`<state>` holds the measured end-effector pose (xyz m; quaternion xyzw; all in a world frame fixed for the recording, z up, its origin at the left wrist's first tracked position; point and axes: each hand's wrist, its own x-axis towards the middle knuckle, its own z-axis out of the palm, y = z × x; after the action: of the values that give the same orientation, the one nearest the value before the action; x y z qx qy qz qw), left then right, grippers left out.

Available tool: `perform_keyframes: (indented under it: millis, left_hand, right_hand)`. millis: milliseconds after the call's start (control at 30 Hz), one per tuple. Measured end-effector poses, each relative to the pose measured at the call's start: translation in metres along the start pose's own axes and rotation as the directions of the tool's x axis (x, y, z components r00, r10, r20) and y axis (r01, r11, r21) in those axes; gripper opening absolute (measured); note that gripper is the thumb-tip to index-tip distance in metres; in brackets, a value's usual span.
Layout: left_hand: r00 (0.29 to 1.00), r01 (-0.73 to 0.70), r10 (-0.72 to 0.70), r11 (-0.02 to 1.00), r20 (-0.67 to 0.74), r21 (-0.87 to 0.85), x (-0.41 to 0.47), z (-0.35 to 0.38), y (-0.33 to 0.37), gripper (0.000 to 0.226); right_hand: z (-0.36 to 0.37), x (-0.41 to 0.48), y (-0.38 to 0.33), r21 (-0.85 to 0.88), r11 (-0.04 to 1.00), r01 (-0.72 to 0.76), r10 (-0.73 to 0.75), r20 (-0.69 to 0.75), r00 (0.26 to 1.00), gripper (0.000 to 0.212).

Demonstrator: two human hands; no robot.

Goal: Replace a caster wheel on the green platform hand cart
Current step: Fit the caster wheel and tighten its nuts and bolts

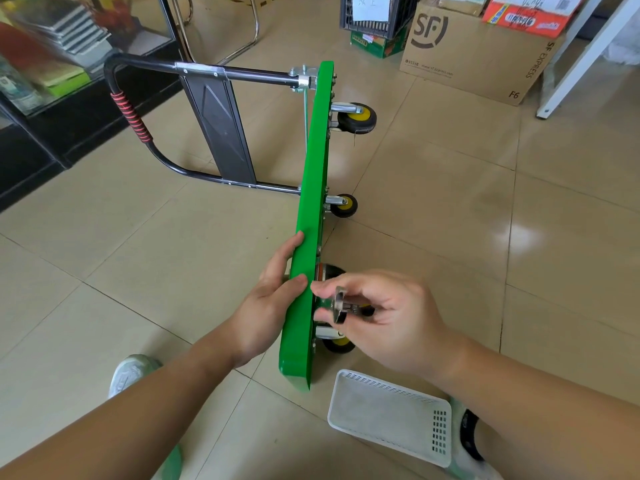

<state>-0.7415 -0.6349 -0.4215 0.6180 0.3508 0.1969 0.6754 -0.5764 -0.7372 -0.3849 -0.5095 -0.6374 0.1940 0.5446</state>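
**Cart on its side edge, metal part held at the near caster**

The green platform cart (pixel 311 188) stands on one long edge on the tiled floor (pixel 450 209). Its long axis runs straight away from the person. The deck faces left and the underside faces right. The black handle (pixel 145 147), wrapped in red cord, is folded out to the left at the far end.

Two yellow-hubbed casters (pixel 356 117) (pixel 343 205) stick out to the right at the far end. A near caster (pixel 338 344) shows below the right grip.

The left grip (pixel 273 299) lies flat against the deck face with fingers straight and the thumb laid over the upper edge.

The right grip (pixel 384 317) is closed in a pinch on a small metal part (pixel 341 304) with a round flange, just beside the underside at the near end.

A white basket (pixel 388 410) sits on the floor near the cart's near corner. A cardboard box (pixel 478 53) stands well apart at the far right.
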Motion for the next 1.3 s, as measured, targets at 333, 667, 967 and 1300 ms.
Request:
perform_keyframes:
  millis: [333,667,967,1300]
  left_hand:
    - [1.000,0.010,-0.010,1.000,-0.004,0.022,0.002,-0.002,-0.001,0.058]
    - [1.000,0.024,-0.024,1.000,0.011,0.005,0.002,-0.004,0.000,0.055]
    - [1.000,0.018,-0.018,1.000,0.006,0.017,0.003,-0.003,-0.003,0.056]
    - [1.000,-0.009,0.010,1.000,0.004,-0.021,0.003,-0.002,-0.005,0.058]
  right_hand:
    - [0.005,0.008,0.010,0.020,0.999,-0.047,0.047,0.024,0.999,0.023]
    - [0.001,0.053,0.033,0.304,0.827,-0.473,0.486,0.037,0.873,0.028]
    - [-0.017,0.042,0.007,0.347,0.875,-0.337,0.366,-0.021,0.930,0.026]
    - [-0.006,0.004,-0.002,-0.016,1.000,-0.002,0.002,-0.018,1.000,0.023]
